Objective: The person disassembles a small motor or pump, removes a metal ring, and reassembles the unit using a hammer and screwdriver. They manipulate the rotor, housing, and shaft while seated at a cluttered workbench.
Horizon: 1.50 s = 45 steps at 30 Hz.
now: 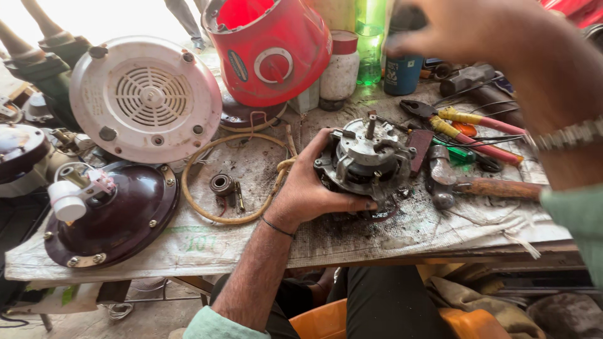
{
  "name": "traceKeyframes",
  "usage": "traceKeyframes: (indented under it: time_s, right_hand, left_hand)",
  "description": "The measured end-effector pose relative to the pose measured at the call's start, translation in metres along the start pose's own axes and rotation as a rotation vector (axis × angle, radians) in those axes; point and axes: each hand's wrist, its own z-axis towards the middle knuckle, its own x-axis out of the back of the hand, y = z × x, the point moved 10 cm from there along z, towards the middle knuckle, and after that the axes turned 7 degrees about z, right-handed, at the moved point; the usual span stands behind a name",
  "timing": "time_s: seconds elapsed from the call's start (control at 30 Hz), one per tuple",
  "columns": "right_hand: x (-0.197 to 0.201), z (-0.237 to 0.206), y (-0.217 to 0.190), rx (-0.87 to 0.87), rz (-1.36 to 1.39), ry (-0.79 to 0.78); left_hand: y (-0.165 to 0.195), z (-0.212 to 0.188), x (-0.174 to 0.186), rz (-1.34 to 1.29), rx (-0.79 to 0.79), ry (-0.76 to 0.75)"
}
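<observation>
electric motor (366, 160), grey and greasy with a short shaft sticking up from its top plate, sits on the grimy sheet covering the counter (352, 235), near the front edge and a little right of centre. the person's left hand (306, 185) wraps around the motor's left side, the fingers (328, 139) curled over the upper rim and the thumb pressed along the lower edge, so the motor is clasped firmly. the right hand (455, 28) hangs high above the back of the counter, blurred, just over a blue can (402, 72); whether its fingers are spread or pinching something cannot be told. a metal watch band (568, 135) shows on that wrist.

just right of the motor lie pliers (465, 125) with red handles wrapped in yellow tape, and below them a hammer (477, 185) with a wooden handle. left of the held motor, a small bearing (222, 184) rests inside a loop of yellowish cord (207, 213). a red mixer housing (270, 47) stands tilted at the back, beside a white jar (341, 69) and a green bottle (369, 44). further left, a white vented base cover (144, 97) leans upright, and a dark maroon round base (116, 216) lies near the counter's front left corner, with a white plastic part (66, 199) on it.
</observation>
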Motion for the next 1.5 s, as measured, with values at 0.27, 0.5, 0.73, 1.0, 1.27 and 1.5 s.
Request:
traceKeyframes:
  time_s: [0.27,0.5,0.73,1.0,1.27,1.5]
  right_hand:
    - [-0.115,-0.134,0.114,-0.531,-0.266,-0.495]
    - [-0.14,-0.15,0.152,-0.5,-0.264,-0.477]
    - [-0.13,-0.148,0.146,-0.314,-0.142,-0.369]
    - [-0.103,-0.182,0.151,-0.838,-0.172,-0.274]
    - [-0.057,-0.238,0.206,-0.448,0.94,0.849]
    - [-0.098,-0.242,0.228,-0.311,1.393,0.868]
  left_hand:
    - [-0.017,0.001,0.001,-0.015,0.031,0.005]
    - [-0.019,-0.001,0.001,-0.038,0.031,0.008]
    - [-0.014,-0.001,0.001,-0.009,0.032,0.019]
    - [-0.013,-0.001,0.001,0.023,0.019,0.023]
    - [-0.017,-0.002,0.0,-0.014,0.032,0.009]
    - [-0.013,-0.001,0.002,0.062,0.008,0.03]
